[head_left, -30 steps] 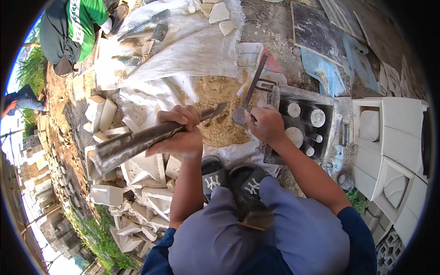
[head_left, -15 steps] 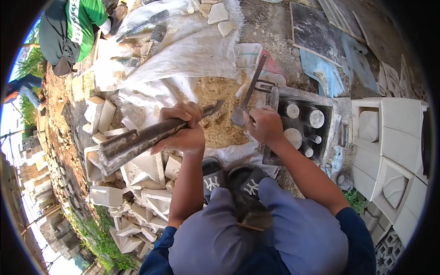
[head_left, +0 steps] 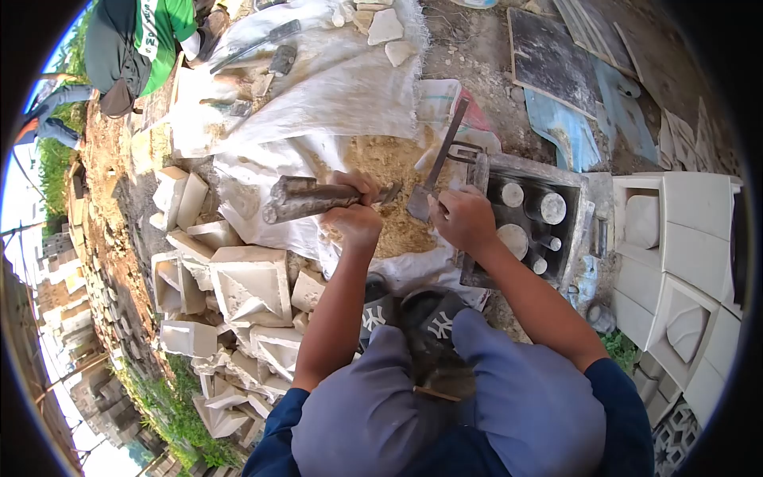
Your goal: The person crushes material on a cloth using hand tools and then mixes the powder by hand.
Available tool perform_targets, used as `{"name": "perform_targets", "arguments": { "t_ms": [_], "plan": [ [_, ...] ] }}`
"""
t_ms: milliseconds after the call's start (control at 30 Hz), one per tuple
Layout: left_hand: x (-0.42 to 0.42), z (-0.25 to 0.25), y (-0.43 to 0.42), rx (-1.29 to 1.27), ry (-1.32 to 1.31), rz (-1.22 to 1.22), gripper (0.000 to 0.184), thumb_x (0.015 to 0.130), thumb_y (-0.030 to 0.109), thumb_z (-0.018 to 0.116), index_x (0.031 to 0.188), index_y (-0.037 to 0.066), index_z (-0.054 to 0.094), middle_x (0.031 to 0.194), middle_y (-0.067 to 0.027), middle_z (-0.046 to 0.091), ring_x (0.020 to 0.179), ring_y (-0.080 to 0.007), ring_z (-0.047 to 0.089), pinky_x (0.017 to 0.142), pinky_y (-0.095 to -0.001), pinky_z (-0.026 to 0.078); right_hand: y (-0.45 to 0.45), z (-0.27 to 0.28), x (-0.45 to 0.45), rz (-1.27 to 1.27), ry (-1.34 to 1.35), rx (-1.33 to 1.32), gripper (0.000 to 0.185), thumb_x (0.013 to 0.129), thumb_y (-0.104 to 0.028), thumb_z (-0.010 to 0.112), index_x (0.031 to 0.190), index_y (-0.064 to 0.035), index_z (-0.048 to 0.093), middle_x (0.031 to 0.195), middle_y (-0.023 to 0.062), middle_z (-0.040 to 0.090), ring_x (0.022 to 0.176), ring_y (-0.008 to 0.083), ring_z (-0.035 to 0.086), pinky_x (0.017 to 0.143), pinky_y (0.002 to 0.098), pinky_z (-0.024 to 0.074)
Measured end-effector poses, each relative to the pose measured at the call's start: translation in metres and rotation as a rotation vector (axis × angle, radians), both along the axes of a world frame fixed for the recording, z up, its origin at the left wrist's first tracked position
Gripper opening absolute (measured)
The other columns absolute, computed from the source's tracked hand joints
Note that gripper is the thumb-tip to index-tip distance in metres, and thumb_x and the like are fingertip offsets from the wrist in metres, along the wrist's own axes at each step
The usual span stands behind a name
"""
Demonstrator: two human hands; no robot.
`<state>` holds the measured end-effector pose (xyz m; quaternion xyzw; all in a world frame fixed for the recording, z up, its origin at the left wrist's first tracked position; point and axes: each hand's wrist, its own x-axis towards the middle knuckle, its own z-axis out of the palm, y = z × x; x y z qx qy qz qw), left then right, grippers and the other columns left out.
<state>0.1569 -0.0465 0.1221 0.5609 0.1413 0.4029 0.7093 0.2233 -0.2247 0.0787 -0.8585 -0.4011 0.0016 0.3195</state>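
Observation:
My left hand [head_left: 355, 211] is wrapped round a long, dirty metal bar [head_left: 306, 199], with a channel-shaped near end and a narrow tip over the damp sandy mix [head_left: 397, 226]. My right hand [head_left: 463, 220] is closed, its curled fingers beside the flat blade of a long-handled metal scraper [head_left: 445, 151]; whatever they hold, if anything, is hidden. That scraper lies between the mix and a metal box mould [head_left: 576, 215], which contains several round, pale-topped cores [head_left: 553, 207]. The right wrist passes by the mould's left side.
Pale cast blocks [head_left: 250, 286] and broken pieces are heaped at left. A white sheet [head_left: 334, 95] with a hammer [head_left: 282, 60] spreads ahead. Hollow pale blocks [head_left: 695, 215] stack at right. A person in a green shirt [head_left: 167, 40] bends at upper left; another stands further left.
My left hand has shifted right and slightly down, swinging the metal bar's near end up and to the right. The right hand stays closed near the scraper blade.

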Motion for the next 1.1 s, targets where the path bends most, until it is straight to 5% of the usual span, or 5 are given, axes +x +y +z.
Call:
{"name": "perform_targets", "arguments": {
  "t_ms": [300, 500, 700, 900, 1100],
  "plan": [
    [-0.022, 0.035, 0.013, 0.037, -0.349, -0.038, 0.095, 0.074, 0.099, 0.02, 0.079, 0.008, 0.047, 0.05, -0.0024, 0.035, 0.043, -0.0133, 0.03, 0.045, -0.0306, 0.023, 0.002, -0.004, 0.001, 0.003, -0.01, 0.033, 0.033, 0.09, -0.023, 0.066, 0.063, -0.0076, 0.056, 0.062, 0.0111, 0.06, 0.06, 0.0342, 0.057, 0.065, 0.0436, 0.0484],
    [-0.011, 0.001, 0.013, 0.088, 0.152, 0.03, 0.093, 0.074, 0.098, 0.022, 0.079, 0.008, 0.045, 0.055, -0.0009, 0.033, 0.046, -0.0133, 0.032, 0.047, -0.0289, 0.025, 0.001, -0.004, 0.001, 0.005, -0.005, 0.004, 0.03, 0.089, -0.022, 0.066, 0.064, -0.0068, 0.058, 0.063, 0.0118, 0.061, 0.062, 0.0337, 0.059, 0.066, 0.0447, 0.0503],
    [-0.035, 0.033, 0.026, 0.038, -0.31, -0.005, 0.093, 0.072, 0.099, 0.023, 0.081, 0.009, 0.046, 0.055, -0.0005, 0.036, 0.047, -0.0117, 0.032, 0.046, -0.0285, 0.026, 0.001, -0.001, 0.001, -0.004, 0.001, -0.004, 0.03, 0.089, -0.021, 0.066, 0.064, -0.0068, 0.058, 0.064, 0.012, 0.061, 0.062, 0.0342, 0.059, 0.067, 0.0445, 0.0504],
    [-0.017, 0.017, 0.044, 0.001, 0.153, 0.139, 0.093, 0.073, 0.098, 0.023, 0.079, 0.008, 0.045, 0.056, -0.0017, 0.037, 0.047, -0.0115, 0.031, 0.046, -0.0284, 0.023, 0.001, -0.003, -0.001, 0.007, -0.023, 0.036, 0.034, 0.09, -0.022, 0.066, 0.062, -0.0073, 0.055, 0.061, 0.0111, 0.059, 0.061, 0.0338, 0.057, 0.064, 0.0445, 0.0477],
    [-0.055, 0.046, 0.041, 0.041, -0.23, -0.013, 0.093, 0.073, 0.099, 0.024, 0.079, 0.008, 0.044, 0.053, -0.0013, 0.034, 0.044, -0.012, 0.03, 0.046, -0.0293, 0.026, 0.001, -0.005, -0.001, -0.012, 0.004, -0.005, 0.034, 0.091, -0.022, 0.065, 0.062, -0.0074, 0.055, 0.063, 0.0111, 0.06, 0.061, 0.0342, 0.057, 0.065, 0.045, 0.048]
  ]
}}
